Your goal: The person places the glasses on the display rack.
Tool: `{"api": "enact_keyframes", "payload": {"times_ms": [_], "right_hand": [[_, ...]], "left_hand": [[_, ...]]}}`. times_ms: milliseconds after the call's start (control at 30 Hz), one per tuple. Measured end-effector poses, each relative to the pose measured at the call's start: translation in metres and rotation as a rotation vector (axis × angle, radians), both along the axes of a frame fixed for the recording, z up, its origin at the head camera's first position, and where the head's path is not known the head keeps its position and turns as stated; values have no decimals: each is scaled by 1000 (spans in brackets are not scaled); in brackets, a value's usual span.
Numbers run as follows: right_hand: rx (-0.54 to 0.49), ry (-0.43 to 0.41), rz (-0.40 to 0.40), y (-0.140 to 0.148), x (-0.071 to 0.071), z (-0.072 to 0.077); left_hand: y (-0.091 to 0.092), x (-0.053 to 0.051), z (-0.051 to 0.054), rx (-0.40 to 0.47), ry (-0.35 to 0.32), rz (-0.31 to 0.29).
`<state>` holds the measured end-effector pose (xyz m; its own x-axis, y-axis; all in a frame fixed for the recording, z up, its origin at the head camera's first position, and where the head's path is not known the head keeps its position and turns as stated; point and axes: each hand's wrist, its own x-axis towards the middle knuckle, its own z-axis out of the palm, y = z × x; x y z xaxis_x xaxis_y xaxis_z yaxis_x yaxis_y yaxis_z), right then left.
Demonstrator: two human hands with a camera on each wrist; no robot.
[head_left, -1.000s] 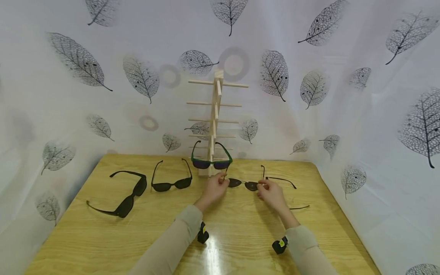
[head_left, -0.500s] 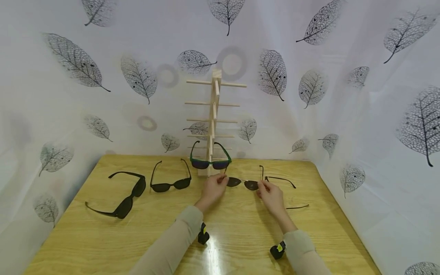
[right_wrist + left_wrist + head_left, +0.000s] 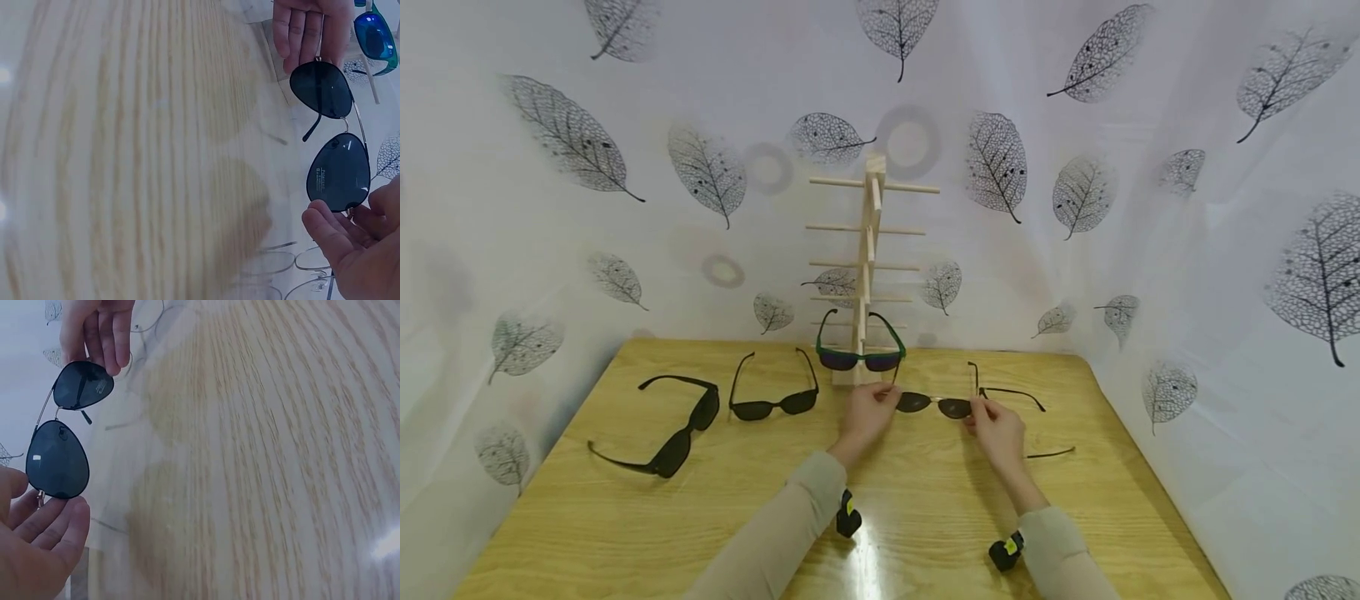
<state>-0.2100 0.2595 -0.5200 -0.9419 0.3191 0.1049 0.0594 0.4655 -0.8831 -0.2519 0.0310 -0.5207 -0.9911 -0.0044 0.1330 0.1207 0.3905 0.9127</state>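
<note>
1. The left hand (image 3: 867,417) and right hand (image 3: 1002,435) pinch opposite ends of the aviators (image 3: 913,402), held between them.
2. Just beyond the left hand, green sunglasses (image 3: 838,360) sit on a wooden rack (image 3: 874,204).
3. Left of the left hand, black sunglasses (image 3: 797,402) rest on the counter (image 3: 925,517); another black pair (image 3: 672,452) lies farther left.
4. Clear glasses (image 3: 310,257) lie beside the right hand, partly hidden.
</note>
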Motion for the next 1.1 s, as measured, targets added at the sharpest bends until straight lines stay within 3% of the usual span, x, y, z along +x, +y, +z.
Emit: {"api": "enact_keyframes", "payload": {"times_ms": [267, 633, 833, 1100], "right_hand": [[-68, 4, -36, 10, 10, 14], [23, 49, -51, 26, 27, 38], [-36, 64, -61, 31, 30, 50], [-59, 119, -53, 30, 36, 68]], "left_hand": [[8, 8, 13, 72, 70, -69], [14, 23, 40, 189, 55, -154], [18, 28, 51, 209, 46, -156], [16, 36, 70, 234, 104, -168]]}}
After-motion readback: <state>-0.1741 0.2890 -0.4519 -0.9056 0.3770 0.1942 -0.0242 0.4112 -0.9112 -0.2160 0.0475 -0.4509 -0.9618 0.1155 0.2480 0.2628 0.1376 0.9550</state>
